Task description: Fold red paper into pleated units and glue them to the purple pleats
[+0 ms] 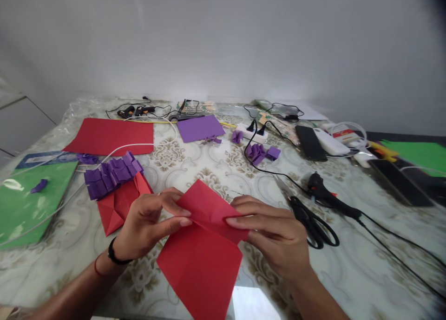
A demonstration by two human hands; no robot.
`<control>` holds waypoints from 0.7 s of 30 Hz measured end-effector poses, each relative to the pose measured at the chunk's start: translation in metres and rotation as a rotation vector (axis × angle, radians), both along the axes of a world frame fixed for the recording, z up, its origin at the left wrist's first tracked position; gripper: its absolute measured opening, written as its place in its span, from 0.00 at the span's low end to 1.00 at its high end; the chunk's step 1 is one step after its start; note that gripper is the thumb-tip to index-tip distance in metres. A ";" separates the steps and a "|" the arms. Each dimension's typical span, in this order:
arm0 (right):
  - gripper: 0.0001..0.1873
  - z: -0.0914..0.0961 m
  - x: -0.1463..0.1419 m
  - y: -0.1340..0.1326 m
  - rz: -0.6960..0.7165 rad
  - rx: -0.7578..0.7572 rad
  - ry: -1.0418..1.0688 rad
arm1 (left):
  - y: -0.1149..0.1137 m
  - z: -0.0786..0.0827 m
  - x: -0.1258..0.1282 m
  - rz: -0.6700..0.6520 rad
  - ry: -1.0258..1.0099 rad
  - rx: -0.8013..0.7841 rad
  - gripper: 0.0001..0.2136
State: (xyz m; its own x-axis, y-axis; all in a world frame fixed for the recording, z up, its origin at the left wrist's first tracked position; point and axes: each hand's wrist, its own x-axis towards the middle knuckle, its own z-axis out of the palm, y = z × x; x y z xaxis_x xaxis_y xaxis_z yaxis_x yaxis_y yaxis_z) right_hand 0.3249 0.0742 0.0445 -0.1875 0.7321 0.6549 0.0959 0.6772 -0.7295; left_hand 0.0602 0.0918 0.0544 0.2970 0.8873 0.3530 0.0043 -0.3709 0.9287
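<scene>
A folded sheet of red paper [204,271] is held up above the near part of the table, with a crease running across it. My left hand [153,220] pinches the crease at its left side between thumb and forefinger. On the right, my right hand [272,231] grips the upper folded flap, its thumb hidden behind the paper. Just beyond my left hand lie a folded red paper piece [116,206] and a pleated purple paper strip [113,173] resting on it. Black-handled scissors [311,222] lie to the right of my right hand.
A black glue gun [327,197] with its cord lies at the right. Farther back are a red sheet [114,136], a purple sheet [200,127], purple folded pieces [257,153] and a white power strip [252,133]. Green paper [42,213] is at left, phones [311,143] at right.
</scene>
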 end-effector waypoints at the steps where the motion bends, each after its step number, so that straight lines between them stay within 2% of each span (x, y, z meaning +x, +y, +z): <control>1: 0.12 0.000 0.000 0.000 -0.005 -0.003 -0.004 | 0.000 0.001 -0.001 0.003 0.019 0.026 0.08; 4: 0.14 0.000 0.000 0.000 0.013 0.001 -0.027 | 0.001 0.003 -0.003 -0.050 0.129 0.101 0.08; 7: 0.16 0.000 0.000 0.001 0.075 0.035 -0.059 | 0.001 0.004 -0.003 -0.127 0.260 0.164 0.13; 9: 0.16 0.000 -0.001 0.001 0.092 0.052 -0.069 | 0.000 0.004 -0.003 -0.150 0.280 0.195 0.13; 17: 0.13 0.002 -0.009 -0.004 0.009 0.017 0.010 | -0.007 0.006 0.005 -0.024 0.154 0.274 0.11; 21: 0.11 0.002 -0.010 -0.007 -0.039 -0.005 0.045 | -0.008 0.005 0.008 0.007 0.085 0.258 0.10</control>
State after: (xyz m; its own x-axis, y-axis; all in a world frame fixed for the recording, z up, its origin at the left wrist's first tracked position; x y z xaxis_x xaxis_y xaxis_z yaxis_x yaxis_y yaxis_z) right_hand 0.3145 0.0676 0.0466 -0.1290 0.7416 0.6583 0.0887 0.6698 -0.7372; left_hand 0.0685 0.0835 0.0591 0.3297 0.7734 0.5415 0.0813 -0.5947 0.7998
